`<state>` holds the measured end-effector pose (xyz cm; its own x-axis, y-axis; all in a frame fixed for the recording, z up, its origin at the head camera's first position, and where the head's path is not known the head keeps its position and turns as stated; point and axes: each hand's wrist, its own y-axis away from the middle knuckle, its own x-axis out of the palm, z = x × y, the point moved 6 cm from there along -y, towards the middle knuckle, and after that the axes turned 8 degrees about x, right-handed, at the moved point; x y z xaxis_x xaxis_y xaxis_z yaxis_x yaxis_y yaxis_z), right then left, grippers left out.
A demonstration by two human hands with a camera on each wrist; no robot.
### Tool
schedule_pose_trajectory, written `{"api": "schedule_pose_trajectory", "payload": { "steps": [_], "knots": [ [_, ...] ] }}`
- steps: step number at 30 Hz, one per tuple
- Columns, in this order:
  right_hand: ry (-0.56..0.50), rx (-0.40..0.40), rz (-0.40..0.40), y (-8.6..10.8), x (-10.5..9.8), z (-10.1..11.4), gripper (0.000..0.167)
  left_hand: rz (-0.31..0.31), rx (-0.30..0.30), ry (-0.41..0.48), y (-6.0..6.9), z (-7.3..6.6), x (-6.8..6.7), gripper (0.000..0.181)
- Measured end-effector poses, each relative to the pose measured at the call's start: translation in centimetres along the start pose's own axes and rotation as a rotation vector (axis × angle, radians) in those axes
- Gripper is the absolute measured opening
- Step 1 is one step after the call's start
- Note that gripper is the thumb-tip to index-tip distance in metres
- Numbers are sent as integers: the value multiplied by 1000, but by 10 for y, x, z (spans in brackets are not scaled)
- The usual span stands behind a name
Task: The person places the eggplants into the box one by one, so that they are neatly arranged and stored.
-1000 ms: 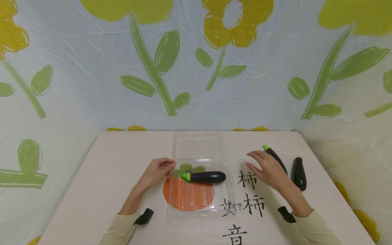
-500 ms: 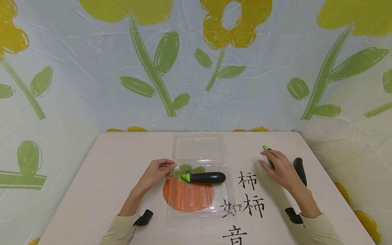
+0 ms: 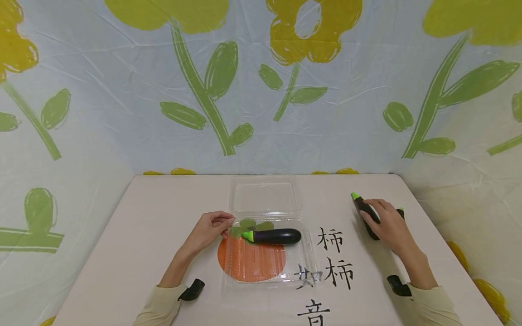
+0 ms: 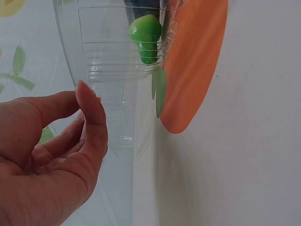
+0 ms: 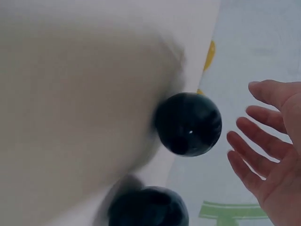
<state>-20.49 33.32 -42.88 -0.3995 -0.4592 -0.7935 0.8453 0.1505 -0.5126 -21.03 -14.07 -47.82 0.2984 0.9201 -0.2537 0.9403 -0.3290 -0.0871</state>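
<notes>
My left hand (image 3: 210,231) pinches the left edge of a clear plastic container (image 3: 302,262) between thumb and index finger, seen too in the left wrist view, where the hand (image 4: 61,150) is at the container's rim (image 4: 70,52). Inside lies one eggplant (image 3: 277,236), its green stem pointing left. At the right, my right hand (image 3: 387,224) is over a second eggplant (image 3: 360,205), fingers spread and relaxed. The right wrist view shows the hand (image 5: 273,141) beside that eggplant's round end (image 5: 188,124), with a gap between them.
A third eggplant (image 3: 401,212) lies partly hidden behind the right hand. The container's clear lid (image 3: 265,197) is folded back behind it. Black characters (image 3: 338,274) and an orange fruit print (image 3: 253,262) mark the table. A flower-patterned cloth (image 3: 346,113) stands around the table.
My right hand has moved right, over the second eggplant, and now covers much of the third. The left hand and the container have stayed where they were.
</notes>
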Motion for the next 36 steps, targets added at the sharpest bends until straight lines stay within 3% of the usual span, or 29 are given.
{"api": "schedule_pose_trajectory", "payload": {
  "steps": [11, 21, 36],
  "knots": [
    [33, 110, 99, 8, 6, -18, 39, -5, -5, 1, 0, -1, 0, 30],
    [54, 266, 288, 10, 15, -29, 48, -4, 7, 6, 0, 0, 0, 30],
    [51, 381, 433, 6, 22, -33, 49, 8, 8, 5, 0, 1, -1, 29]
  ]
}}
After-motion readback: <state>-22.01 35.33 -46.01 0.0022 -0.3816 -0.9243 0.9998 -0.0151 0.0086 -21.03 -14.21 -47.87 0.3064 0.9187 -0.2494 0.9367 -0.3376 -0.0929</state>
